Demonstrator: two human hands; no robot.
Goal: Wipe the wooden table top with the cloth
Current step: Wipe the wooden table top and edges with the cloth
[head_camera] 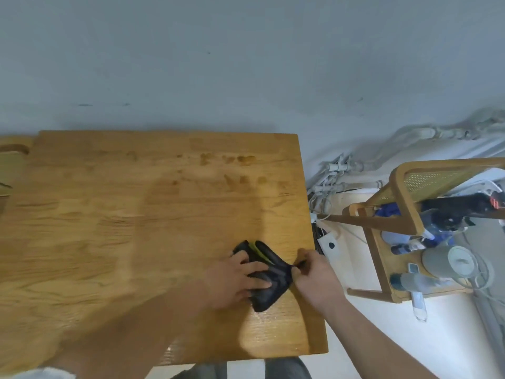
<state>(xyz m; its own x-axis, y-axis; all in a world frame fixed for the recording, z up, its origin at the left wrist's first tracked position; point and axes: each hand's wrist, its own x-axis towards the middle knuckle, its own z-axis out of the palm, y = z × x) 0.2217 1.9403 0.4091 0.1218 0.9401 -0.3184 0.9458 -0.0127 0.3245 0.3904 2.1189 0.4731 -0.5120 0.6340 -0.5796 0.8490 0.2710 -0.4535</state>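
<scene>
A dark cloth [269,269] with a yellow-green stripe lies bunched on the wooden table top [136,214], close to the table's right edge. My left hand [235,280] rests flat on the cloth's left side, fingers spread over it. My right hand [314,277] pinches the cloth's right corner between thumb and fingers, near the table edge. Faint damp marks show on the wood further back.
A grey wall stands behind the table. To the right, a low wooden rack [404,214] holds bottles and a dark tool. White cables [328,181] and a white box [329,246] lie on the floor beside the table edge. A cardboard piece [8,170] sits far left.
</scene>
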